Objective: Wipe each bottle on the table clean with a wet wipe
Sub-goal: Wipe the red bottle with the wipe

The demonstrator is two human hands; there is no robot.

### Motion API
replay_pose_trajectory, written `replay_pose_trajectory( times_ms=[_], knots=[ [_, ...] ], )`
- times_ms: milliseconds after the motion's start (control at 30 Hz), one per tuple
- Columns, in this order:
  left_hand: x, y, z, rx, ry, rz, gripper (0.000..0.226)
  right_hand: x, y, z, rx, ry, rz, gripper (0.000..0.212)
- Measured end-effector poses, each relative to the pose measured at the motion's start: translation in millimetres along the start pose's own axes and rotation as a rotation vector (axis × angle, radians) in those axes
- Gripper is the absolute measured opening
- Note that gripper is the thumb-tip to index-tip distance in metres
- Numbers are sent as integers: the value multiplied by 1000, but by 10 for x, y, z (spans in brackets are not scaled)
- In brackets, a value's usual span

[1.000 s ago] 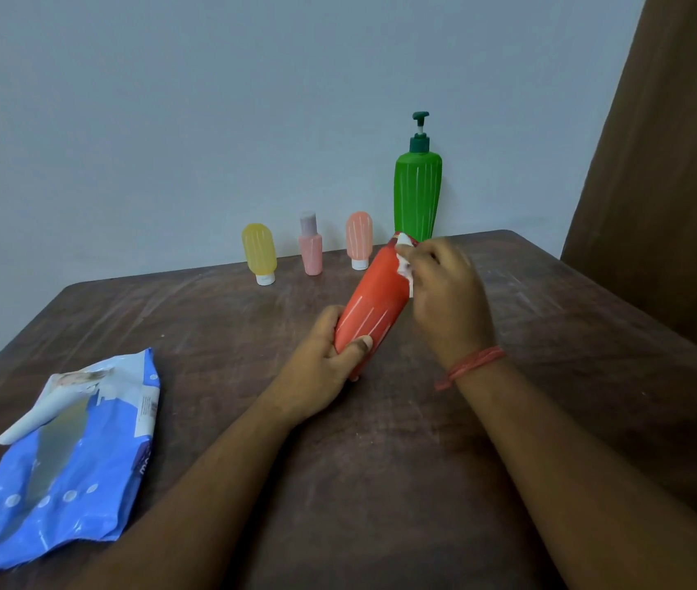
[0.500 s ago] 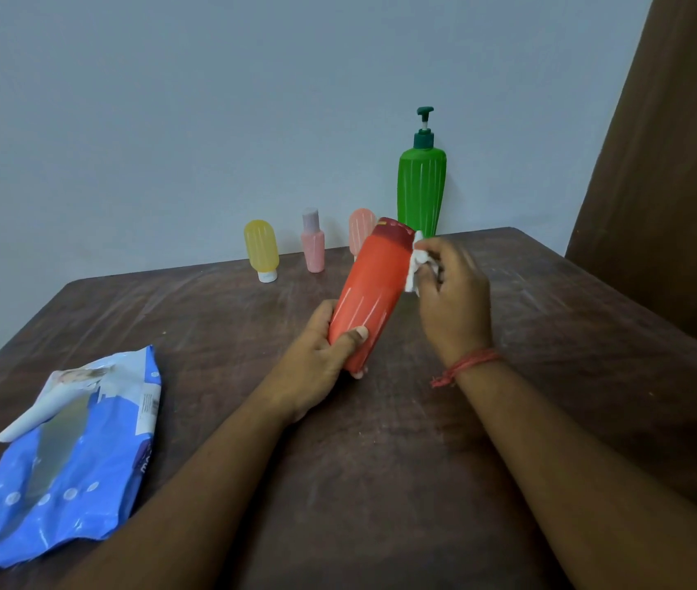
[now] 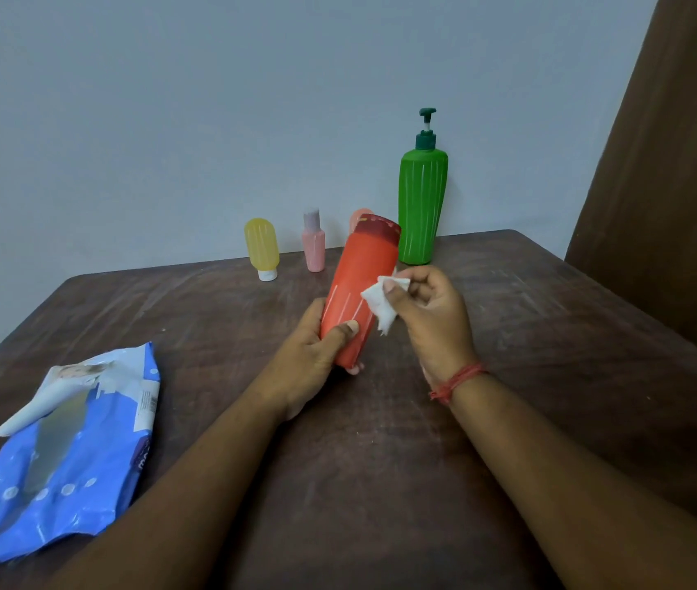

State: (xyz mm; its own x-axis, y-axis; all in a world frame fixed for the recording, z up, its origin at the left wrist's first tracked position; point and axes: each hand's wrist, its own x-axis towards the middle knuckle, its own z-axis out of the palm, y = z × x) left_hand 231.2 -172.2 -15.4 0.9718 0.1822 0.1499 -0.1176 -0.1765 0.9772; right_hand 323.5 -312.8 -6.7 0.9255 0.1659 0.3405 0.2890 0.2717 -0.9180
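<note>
Left hand (image 3: 312, 359) grips ribbed red bottle (image 3: 359, 287); right hand (image 3: 432, 317) pinches crumpled wipe (image 3: 381, 304).

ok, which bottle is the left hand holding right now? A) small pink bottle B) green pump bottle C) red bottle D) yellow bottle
C: the left hand grips the lower part of the red bottle, tilted above the table, while the right hand pinches the white wipe against its side. The green pump bottle, yellow bottle and small pink bottle stand untouched at the back.
</note>
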Motion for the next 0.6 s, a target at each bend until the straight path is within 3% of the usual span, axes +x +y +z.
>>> replay_pose_trajectory(
  times_ms=[167,333,400,500,600],
  knots=[
    [-3,-16,7,158,-60,3,34,138,-108,-81,7,178,-41,16],
    [-15,-3,7,27,0,8,24,3,81,21,-78,-11,32,18],
    [-4,-19,7,68,4,11,27,57,42,38,-88,73,19,19],
    [-19,0,20,171,-56,-18,52,117,-43,-24,-84,237,7,22],
    [-11,2,13,107,-17,-7,40,5,52,3,-151,64,28,18]
  ],
)
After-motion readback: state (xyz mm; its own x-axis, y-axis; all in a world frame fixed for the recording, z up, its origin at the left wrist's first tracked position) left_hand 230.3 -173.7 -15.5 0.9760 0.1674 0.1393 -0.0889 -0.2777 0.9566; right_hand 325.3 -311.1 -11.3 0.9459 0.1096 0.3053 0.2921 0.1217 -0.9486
